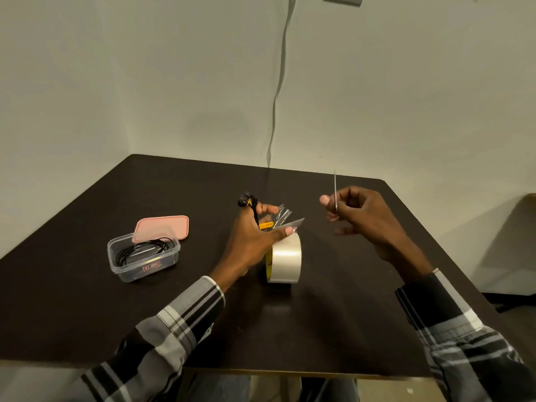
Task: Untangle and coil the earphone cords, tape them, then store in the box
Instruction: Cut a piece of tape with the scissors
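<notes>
Head view, mid-frame: left hand (252,236) holds a coiled black earphone cord (250,203) and the clear tape roll (285,258), standing on edge on the dark table (333,314). Right hand (359,216), right of centre, pinches a thin cut tape strip (335,192) upright. Lower left, the clear plastic box (143,258) holds another coiled cord (142,250), its pink lid (164,227) propped behind.

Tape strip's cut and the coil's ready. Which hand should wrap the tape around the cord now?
Probably the right hand: it already pinches the cut tape strip upright, apart from everything else. The left hand holds the coiled earphone cord above the tape roll, so it looks better placed to steady the coil.
</notes>
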Demonstrator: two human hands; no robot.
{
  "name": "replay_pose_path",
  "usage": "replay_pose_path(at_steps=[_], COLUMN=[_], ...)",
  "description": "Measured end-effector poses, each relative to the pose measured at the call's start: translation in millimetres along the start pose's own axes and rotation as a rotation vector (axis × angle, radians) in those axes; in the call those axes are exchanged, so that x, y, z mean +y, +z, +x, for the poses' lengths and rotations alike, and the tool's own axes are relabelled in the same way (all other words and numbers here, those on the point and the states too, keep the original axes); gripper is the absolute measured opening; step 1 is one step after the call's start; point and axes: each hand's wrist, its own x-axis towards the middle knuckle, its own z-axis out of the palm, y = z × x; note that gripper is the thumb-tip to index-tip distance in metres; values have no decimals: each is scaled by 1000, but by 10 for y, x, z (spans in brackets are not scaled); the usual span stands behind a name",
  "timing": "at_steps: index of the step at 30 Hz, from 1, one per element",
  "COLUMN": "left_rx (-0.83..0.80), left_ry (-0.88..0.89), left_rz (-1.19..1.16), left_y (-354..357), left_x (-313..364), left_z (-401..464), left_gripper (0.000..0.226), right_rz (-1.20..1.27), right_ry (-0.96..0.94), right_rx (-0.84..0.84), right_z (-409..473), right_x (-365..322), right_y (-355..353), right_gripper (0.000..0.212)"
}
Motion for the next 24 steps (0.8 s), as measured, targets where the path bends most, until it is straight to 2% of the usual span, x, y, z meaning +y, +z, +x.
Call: replay_pose_path(at_steps=[5,9,12,16,19,24], left_rx=[39,83,101,131,144,163], left_ry=[28,29,37,39,5,-23], left_rz=[-26,-53,-49,-21,-24,-4], left_y=[-91,-177,-236,-293,-332,-404], left_x=[15,24,41,12,-70,-184], left_z=[64,120,149,201,240,232], left_gripper=[43,40,39,36,35,34], right_rz=[195,205,164,148,161,271], right_ry=[204,151,111,63,42,198], right_rx=[-5,-79,-141,-67,-8,-69], right_z=[-164,-132,-65,-44,-17,-25], right_x=[473,572,549,560,552,475], right_y=[318,554,671,752,770,870], right_gripper=[29,19,19,8,10,14])
